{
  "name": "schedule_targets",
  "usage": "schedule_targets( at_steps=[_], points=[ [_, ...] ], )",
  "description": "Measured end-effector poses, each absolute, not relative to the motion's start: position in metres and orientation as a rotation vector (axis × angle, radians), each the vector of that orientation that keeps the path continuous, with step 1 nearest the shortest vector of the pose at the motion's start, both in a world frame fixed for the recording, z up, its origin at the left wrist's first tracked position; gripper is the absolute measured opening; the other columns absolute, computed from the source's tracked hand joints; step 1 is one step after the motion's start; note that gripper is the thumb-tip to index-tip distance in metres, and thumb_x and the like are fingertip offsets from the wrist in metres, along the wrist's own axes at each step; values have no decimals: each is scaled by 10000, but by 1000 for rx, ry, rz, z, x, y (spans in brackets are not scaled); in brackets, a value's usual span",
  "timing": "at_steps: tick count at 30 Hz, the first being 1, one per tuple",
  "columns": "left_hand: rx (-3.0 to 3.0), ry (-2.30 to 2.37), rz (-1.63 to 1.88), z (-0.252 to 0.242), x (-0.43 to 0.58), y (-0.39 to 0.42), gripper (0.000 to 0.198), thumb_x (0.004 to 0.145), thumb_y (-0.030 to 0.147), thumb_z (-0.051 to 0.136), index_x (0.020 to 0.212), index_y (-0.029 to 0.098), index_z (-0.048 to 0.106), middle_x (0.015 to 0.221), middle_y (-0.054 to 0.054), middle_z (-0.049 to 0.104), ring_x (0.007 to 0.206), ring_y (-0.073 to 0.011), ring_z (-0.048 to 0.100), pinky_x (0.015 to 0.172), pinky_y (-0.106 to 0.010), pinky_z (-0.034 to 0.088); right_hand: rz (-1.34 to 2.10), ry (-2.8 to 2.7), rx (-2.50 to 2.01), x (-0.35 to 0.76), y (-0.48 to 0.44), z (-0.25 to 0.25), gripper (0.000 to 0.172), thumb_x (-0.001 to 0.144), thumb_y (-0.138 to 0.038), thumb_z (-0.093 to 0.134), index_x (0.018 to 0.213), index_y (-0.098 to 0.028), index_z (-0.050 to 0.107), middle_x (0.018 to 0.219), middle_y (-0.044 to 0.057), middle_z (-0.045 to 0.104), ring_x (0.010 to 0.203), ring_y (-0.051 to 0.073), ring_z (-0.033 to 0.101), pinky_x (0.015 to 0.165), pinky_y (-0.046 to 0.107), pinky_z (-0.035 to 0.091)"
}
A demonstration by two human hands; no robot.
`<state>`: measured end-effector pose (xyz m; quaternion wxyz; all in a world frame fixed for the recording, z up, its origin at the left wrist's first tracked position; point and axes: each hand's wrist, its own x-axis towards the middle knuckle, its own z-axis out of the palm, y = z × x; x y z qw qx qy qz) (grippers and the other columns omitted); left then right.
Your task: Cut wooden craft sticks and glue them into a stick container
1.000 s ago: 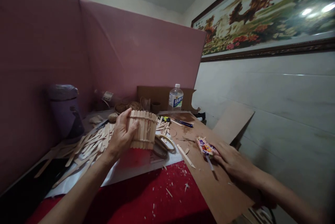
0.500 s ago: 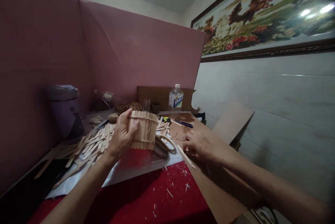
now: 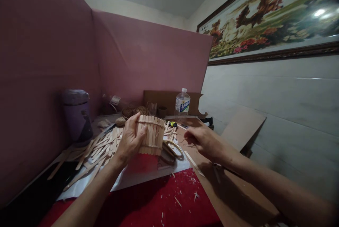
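Observation:
My left hand (image 3: 132, 137) grips a holder of wooden craft sticks (image 3: 151, 135), its thumb pressed on the front. The sticks stand side by side, with a band of twine near the top and another near the bottom. Out to the right, my right hand (image 3: 202, 140) hovers over the brown board with its fingers curled together; what they hold, if anything, is hidden. Gold-handled scissors (image 3: 174, 149) lie between the hands, partly behind the holder. Just beyond the right hand, the tip of a dark tool (image 3: 185, 126) shows.
Loose craft sticks (image 3: 106, 145) are heaped at left, near a purple tumbler (image 3: 76, 117). A clear bottle (image 3: 182, 103), twine balls (image 3: 141, 110) and a yellow-black cutter (image 3: 172, 124) are at the back. Wood scraps litter the red cloth (image 3: 148, 198).
My right hand has lifted and moved slightly forward over the board, now covering most of the blue-handled tool. My left hand keeps its hold on the holder. The view has shifted slightly.

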<state>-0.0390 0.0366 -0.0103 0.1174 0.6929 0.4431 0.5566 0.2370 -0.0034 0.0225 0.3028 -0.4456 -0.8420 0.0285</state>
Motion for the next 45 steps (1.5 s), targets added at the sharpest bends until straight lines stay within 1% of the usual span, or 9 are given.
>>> schedule_targets(
  at_steps=[2, 6, 8, 10, 12, 17, 27, 34, 45],
  points=[
    [2027, 1310, 1625, -10, -39, 37, 560, 848, 475, 451, 1337, 209, 389, 1343, -111, 419, 1262, -266, 392, 1084, -467, 283, 188, -2223, -1122, 221, -6, 31, 226, 723, -55, 501, 870, -171, 630, 814, 44, 655, 717, 146, 564, 656, 286, 437],
    [2039, 1314, 1632, -11, -39, 38, 550, 850, 468, 451, 1340, 228, 384, 1338, -108, 424, 1258, -269, 394, 1079, -490, 280, 553, -2133, -888, 190, -10, 40, 214, 717, -64, 483, 785, -182, 648, 859, 26, 646, 806, 142, 596, 705, 286, 487],
    [2047, 1299, 1639, -11, -39, 38, 541, 854, 463, 453, 1342, 242, 377, 1345, -101, 419, 1261, -265, 390, 1080, -497, 276, 689, -2016, -833, 178, -8, 40, 162, 732, -113, 522, 787, -185, 656, 815, 13, 638, 742, 127, 594, 662, 276, 499],
    [2049, 1291, 1640, -12, -39, 38, 542, 858, 462, 454, 1343, 236, 372, 1350, -102, 414, 1264, -260, 385, 1083, -495, 272, 751, -1896, -888, 170, -4, 39, 81, 737, -185, 594, 786, -172, 657, 691, -5, 614, 588, 104, 556, 559, 260, 479],
    [2044, 1287, 1634, -12, -40, 38, 546, 860, 465, 455, 1344, 228, 370, 1350, -105, 413, 1265, -257, 382, 1084, -492, 271, 787, -1819, -954, 164, 1, 40, 90, 729, -243, 647, 751, -156, 650, 582, -24, 573, 484, 86, 506, 483, 244, 441],
    [2041, 1289, 1636, -12, -39, 38, 551, 861, 466, 450, 1348, 224, 366, 1344, -109, 414, 1259, -260, 385, 1079, -488, 281, 921, -1752, -897, 159, 9, 41, 109, 697, -253, 664, 732, -151, 675, 574, -31, 578, 500, 81, 513, 494, 231, 448],
    [2030, 1297, 1634, -12, -39, 38, 552, 858, 463, 453, 1342, 210, 372, 1345, -108, 414, 1255, -254, 387, 1078, -465, 284, 1142, -1450, -886, 154, 28, 21, 223, 543, -272, 777, 640, -154, 613, 541, -42, 584, 458, 83, 512, 470, 238, 448],
    [2034, 1294, 1639, -12, -40, 39, 543, 857, 465, 452, 1337, 223, 374, 1339, -107, 418, 1243, -256, 397, 1068, -481, 290, 1163, -1427, -895, 147, 22, 22, 220, 556, -275, 773, 654, -142, 629, 557, -36, 587, 483, 73, 490, 488, 221, 401],
    [2027, 1298, 1648, -11, -38, 36, 542, 859, 459, 453, 1334, 208, 380, 1333, -109, 422, 1241, -249, 398, 1074, -466, 287, 1127, -1416, -936, 144, 18, 25, 198, 546, -248, 749, 648, -137, 620, 574, -32, 583, 508, 83, 502, 496, 228, 415]
  ],
)
